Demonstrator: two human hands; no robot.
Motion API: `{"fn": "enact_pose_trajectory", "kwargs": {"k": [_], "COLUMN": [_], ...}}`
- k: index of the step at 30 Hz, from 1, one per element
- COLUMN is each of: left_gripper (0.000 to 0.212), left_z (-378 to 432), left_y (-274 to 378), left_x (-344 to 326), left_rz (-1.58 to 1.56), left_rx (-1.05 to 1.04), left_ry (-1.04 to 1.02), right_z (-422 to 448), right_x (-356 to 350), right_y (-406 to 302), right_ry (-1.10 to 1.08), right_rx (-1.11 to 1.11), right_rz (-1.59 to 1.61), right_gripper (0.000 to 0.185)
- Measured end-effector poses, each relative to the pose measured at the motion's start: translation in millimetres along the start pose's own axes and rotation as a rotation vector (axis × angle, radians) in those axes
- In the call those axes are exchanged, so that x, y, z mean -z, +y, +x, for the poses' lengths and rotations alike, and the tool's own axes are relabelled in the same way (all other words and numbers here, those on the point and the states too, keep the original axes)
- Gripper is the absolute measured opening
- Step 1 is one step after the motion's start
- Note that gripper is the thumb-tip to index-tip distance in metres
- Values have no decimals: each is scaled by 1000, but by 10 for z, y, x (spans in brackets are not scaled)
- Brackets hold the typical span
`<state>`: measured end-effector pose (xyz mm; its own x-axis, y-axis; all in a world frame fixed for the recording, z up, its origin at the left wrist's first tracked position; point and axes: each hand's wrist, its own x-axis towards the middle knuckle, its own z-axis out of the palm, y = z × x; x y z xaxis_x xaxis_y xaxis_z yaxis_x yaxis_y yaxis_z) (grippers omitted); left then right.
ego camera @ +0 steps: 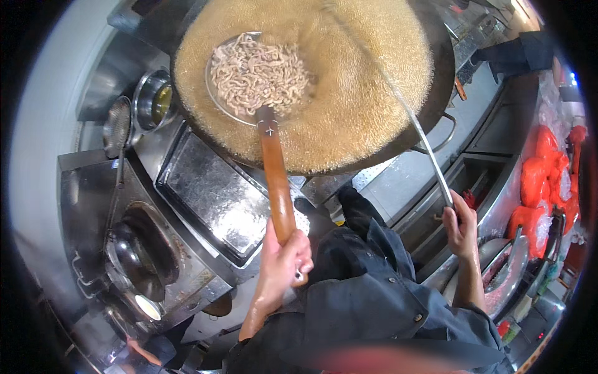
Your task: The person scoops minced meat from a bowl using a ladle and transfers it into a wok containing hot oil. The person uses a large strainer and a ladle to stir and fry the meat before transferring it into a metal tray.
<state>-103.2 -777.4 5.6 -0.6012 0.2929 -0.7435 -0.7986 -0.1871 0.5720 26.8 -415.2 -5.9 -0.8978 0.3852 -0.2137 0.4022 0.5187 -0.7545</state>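
Note:
My left hand (285,255) grips the wooden handle (276,182) of a round strainer (209,84). Thin strips of cooked meat (259,75) are heaped in it, over a large wok (441,70) of foaming oil (373,135). Whether the strainer's underside touches the oil is hidden by the meat. In my right hand (462,224) is a long metal rod-like handle (423,135), slanting up across the wok's right rim. Its far end blurs into the foam near the top, so the tool's head cannot be made out.
Left of the wok stand a steel pot (152,100) holding yellowish liquid and a perforated skimmer (117,126). A rectangular metal tray (210,182) lies below the wok, and a smaller dark wok (140,255) sits farther left. Red plastic bags (532,182) line the right counter. Another person's leg (509,56) shows upper right.

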Motion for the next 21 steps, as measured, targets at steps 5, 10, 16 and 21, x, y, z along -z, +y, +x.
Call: {"fn": "enact_pose_trajectory", "kwargs": {"k": [5, 10, 16, 21], "left_gripper": [35, 21, 43, 58], "left_z": [-362, -615, -853, -899], "left_y": [105, 95, -60, -52], "left_x": [-341, -584, -478, -379], "left_rz": [194, 435, 690, 1061], "left_rx": [-157, -287, -462, -633], "left_ry": [115, 184, 339, 466], "right_z": [-98, -259, -626, -621], "right_x": [210, 112, 521, 326], "right_y": [-360, -265, -133, -440], "right_ry": [-37, -24, -14, 5], "right_rx": [151, 332, 287, 350], "right_rz": [-135, -353, -316, -308], "right_gripper": [41, 46, 43, 40]}}
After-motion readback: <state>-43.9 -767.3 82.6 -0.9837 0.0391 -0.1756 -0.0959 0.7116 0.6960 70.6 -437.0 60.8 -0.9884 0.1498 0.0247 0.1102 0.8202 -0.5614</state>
